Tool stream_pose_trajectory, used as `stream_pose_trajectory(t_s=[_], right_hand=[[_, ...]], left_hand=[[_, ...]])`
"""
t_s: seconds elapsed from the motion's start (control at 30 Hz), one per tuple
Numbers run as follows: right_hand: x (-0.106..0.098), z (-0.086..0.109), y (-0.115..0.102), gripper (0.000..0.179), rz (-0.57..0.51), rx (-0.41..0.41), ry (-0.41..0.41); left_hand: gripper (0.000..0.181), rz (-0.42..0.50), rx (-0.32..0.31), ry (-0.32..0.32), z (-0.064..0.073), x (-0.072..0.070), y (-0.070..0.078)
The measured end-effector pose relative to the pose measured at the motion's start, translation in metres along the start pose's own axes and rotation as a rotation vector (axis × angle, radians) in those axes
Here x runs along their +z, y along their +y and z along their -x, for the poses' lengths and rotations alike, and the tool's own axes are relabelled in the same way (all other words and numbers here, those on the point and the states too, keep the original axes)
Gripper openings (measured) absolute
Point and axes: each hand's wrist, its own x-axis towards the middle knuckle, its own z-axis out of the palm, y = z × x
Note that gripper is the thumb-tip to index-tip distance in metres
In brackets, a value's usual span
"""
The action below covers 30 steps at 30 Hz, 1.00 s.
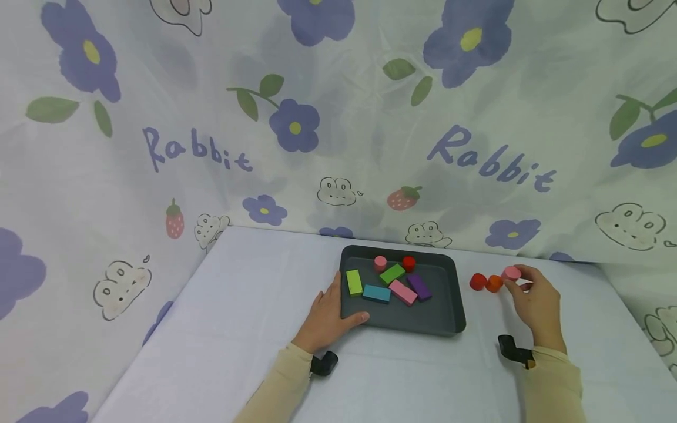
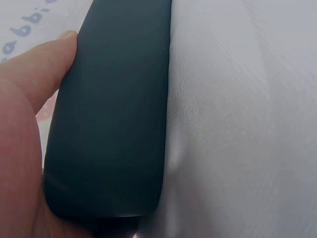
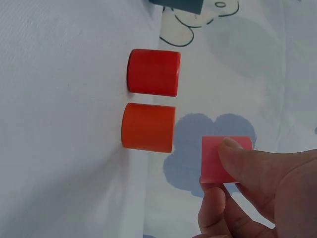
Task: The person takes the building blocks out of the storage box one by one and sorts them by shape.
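My left hand [image 1: 329,314] grips the near left corner of a dark grey tray [image 1: 457,305], its fingers along the left side and the thumb at the near rim. In the left wrist view the thumb [image 2: 44,69] lies against the tray's outer wall [image 2: 114,109]. My right hand [image 1: 540,301] pinches a pink cylinder [image 3: 212,161] between thumb and fingers, raised above the table. Close to it, a red cylinder [image 3: 153,72] and an orange cylinder [image 3: 148,127] stand side by side on the table, right of the tray.
The tray holds a pink cylinder [image 1: 380,263], a red cylinder [image 1: 409,264] and several blocks, among them lime [image 1: 354,283], green [image 1: 392,274], blue [image 1: 376,294], pink [image 1: 403,292] and purple [image 1: 419,287]. Behind the white table [image 1: 238,329] hangs a patterned cloth [image 1: 359,141].
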Motion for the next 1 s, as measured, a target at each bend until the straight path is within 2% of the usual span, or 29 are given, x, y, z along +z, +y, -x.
stream_pose_trajectory(t_s=[0.27, 0.6, 1.0], right_hand=[[0.004, -0.004, 0.008, 0.045, -0.011, 0.079, 0.005], [0.010, -0.006, 0.020, 0.044, -0.031, 0.121, 0.031], [0.013, -0.008, 0.026, 0.052, -0.060, 0.222, -0.076]], left_hand=[[0.112, 0.006, 0.000, 0.008, 0.000, 0.000, 0.000], [0.113, -0.003, 0.000, 0.005, 0.001, 0.001, -0.001], [0.114, -0.008, 0.001, 0.006, 0.001, 0.001, -0.001]])
